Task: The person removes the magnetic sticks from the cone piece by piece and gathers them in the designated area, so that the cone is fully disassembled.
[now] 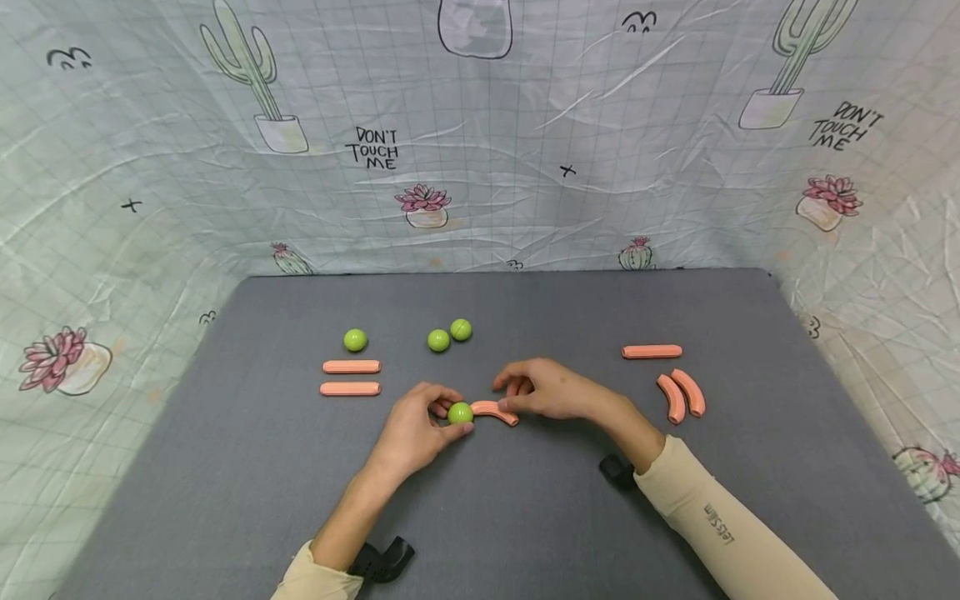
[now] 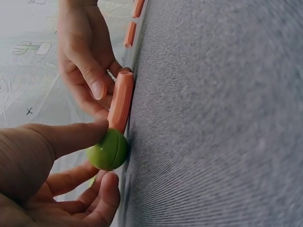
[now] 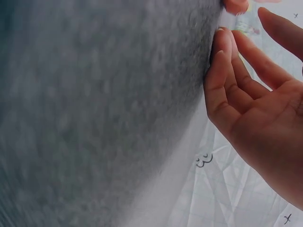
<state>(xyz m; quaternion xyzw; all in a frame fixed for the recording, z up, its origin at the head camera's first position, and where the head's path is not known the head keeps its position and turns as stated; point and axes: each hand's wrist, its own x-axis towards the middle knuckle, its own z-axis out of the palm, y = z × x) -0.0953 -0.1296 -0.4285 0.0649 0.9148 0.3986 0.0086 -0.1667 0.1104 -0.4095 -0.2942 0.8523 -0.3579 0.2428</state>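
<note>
My left hand [image 1: 414, 427] pinches a shiny green ball [image 1: 460, 413] between thumb and fingers, on the grey table near its middle. A seam line shows on this ball [image 2: 110, 150] in the left wrist view. Touching the ball's right side is the end of a curved orange-pink tube piece [image 1: 497, 411], which bends down to the right. Just above and beside that piece hovers my right hand [image 1: 551, 388], its thumb near the piece and its fingers loosely bent. In the right wrist view a gap separates the right hand's [image 3: 265, 104] thumb from its fingers.
Several straight orange-pink tubes lie about: two at left [image 1: 351, 388], one at right [image 1: 652, 352]. Two curved tubes [image 1: 688, 393] sit below the right one. Three more green balls [image 1: 356, 340] stand toward the back. A patterned curtain [image 1: 510, 208] surrounds the table [image 1: 525, 517].
</note>
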